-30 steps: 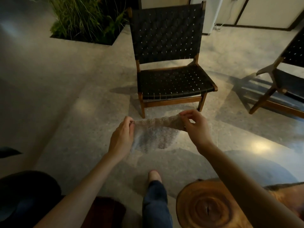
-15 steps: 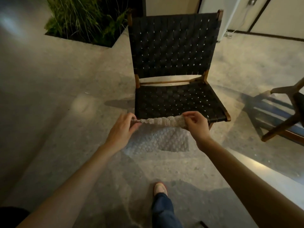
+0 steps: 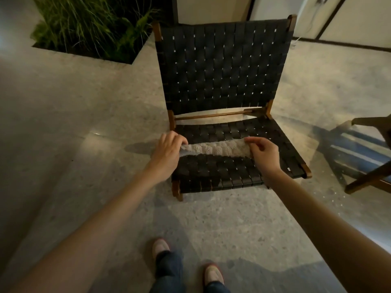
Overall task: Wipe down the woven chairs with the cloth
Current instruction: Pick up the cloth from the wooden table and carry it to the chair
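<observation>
A: You stood on a speckled grey floor (image 3: pixel 84 144), facing a low chair (image 3: pixel 222 66) with a black woven back and seat on a brown wooden frame.

B: Yes, and a bed of green plants (image 3: pixel 91 24) sat behind the chair's left corner, while part of a second chair (image 3: pixel 368 180) showed at your right edge.

A: Your cloth (image 3: pixel 215 148), pale and nubbly, was bunched into a band and stretched crosswise over the middle of the seat. Whether it touched the weave, I couldn't tell.

B: Your left hand (image 3: pixel 167 151) pinched its left end, fingers curled over it. Your right hand (image 3: pixel 263 154) pinched the right end between thumb and fingertips.

A: Your two pale shoes (image 3: pixel 160 247) stood on the floor, apart from the chair's front rail.
</observation>
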A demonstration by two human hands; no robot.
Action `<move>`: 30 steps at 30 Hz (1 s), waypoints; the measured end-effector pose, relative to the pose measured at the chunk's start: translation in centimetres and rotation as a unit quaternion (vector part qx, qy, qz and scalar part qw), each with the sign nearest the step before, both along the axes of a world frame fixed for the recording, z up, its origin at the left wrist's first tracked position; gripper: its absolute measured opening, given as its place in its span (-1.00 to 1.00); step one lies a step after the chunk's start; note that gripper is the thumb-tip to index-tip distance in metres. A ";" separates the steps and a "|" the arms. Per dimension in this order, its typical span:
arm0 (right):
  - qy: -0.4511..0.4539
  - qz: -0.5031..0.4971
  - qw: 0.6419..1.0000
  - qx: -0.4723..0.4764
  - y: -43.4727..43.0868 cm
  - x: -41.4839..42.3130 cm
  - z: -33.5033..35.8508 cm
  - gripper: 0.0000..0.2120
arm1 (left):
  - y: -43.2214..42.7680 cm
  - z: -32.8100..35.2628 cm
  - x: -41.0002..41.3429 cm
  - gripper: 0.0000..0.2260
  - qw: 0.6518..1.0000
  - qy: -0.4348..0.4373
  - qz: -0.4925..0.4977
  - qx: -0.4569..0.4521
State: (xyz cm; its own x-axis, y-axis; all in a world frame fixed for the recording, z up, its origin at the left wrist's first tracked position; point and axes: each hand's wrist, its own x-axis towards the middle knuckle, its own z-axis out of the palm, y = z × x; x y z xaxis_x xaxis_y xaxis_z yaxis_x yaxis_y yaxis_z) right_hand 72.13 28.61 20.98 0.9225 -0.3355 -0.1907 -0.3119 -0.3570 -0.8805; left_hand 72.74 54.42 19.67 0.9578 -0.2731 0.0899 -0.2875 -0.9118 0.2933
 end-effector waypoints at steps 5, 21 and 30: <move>0.051 -0.030 0.998 -0.010 1.4 0.4 -7.5 -0.81 | 1.8 -7.9 1.4 -0.61 0.993 0.102 -0.055 -0.018; 0.045 -0.161 0.982 0.093 3.7 6.4 -28.5 -0.92 | 5.0 -27.0 9.7 -0.82 0.979 0.016 -0.039 -0.198; 0.041 -0.036 0.980 -0.192 4.0 9.0 -34.9 -0.66 | 4.3 -34.0 15.1 -0.61 0.995 0.055 -0.053 -0.071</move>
State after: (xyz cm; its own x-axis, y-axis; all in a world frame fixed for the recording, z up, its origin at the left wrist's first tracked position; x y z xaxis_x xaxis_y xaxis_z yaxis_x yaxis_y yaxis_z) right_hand 81.11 32.61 -13.89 0.8805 -0.4607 -0.1114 -0.4132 -0.6309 -0.6566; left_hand 87.88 58.75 -14.31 0.9306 -0.3649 0.0298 -0.3382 -0.8257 0.4514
